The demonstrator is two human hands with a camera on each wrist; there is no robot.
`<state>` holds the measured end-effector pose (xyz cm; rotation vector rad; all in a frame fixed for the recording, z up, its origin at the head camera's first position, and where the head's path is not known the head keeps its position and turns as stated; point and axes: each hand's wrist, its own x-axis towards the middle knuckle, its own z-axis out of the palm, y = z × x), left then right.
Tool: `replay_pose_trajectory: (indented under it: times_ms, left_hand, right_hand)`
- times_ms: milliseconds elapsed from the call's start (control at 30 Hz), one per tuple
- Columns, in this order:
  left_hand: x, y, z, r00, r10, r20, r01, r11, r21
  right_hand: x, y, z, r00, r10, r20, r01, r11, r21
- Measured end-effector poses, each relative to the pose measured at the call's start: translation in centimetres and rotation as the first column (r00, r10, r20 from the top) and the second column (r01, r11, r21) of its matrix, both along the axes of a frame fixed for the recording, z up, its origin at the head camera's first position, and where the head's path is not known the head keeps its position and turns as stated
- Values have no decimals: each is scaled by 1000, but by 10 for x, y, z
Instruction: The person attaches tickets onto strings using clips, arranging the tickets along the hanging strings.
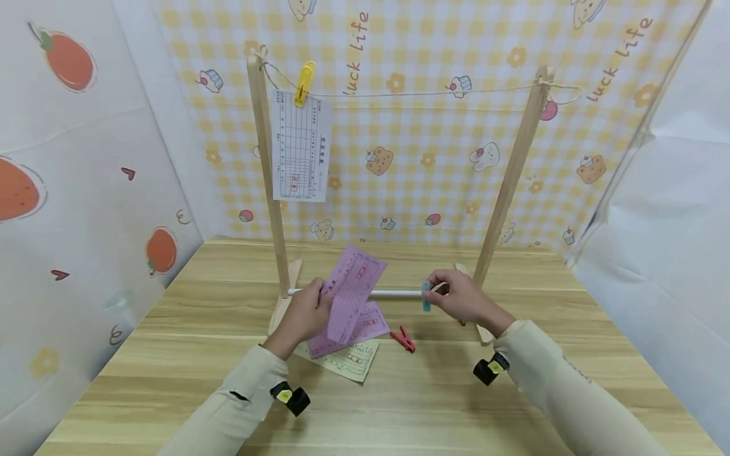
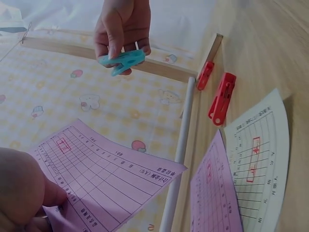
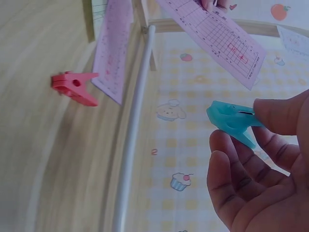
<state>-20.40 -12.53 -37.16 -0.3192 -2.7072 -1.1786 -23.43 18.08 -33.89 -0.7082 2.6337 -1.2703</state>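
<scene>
"Pink slip (image 1: 356,288) first — where does it lie, and in whose grip?"

"Left hand (image 1: 308,311) pinches it at the left long edge, roughly mid-length. Slip is lifted clear, overlapping in the head view a second pink sheet (image 1: 373,320), which lies on the table with a pale green sheet (image 1: 353,362)."

"Long axis?"

"Leaning. Upper end tips right, lower end runs down and left. White sheet (image 1: 299,149) under the yellow peg (image 1: 305,82) hangs close to upright by contrast."

"Other hand?"

"Right hand (image 1: 461,297) grips a teal peg (image 1: 426,304) between thumb and fingers. Peg is to the slip's right, about level with its middle — apart, no contact. Right wrist view shows the spread legs at the thumb, closed end pointing away from the palm."

"Which relation counts?"

"Judgement only: slip's upper edge against the cord (image 1: 399,95). Cord runs well above both hands. Any move up to it calls for raising and straightening the slip, and only the left hand has hold of it. Which hand is nearer the cord, cannot tell."
</scene>
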Motion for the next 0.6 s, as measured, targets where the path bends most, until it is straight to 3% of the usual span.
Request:
replay_pose_trajectory:
  times_ms: [600]
  left_hand:
    - [-9,5,16,999,7,-46,-5,998,57]
  right_hand:
    - [-9,-6,22,998,-45,-40,45,999,-3]
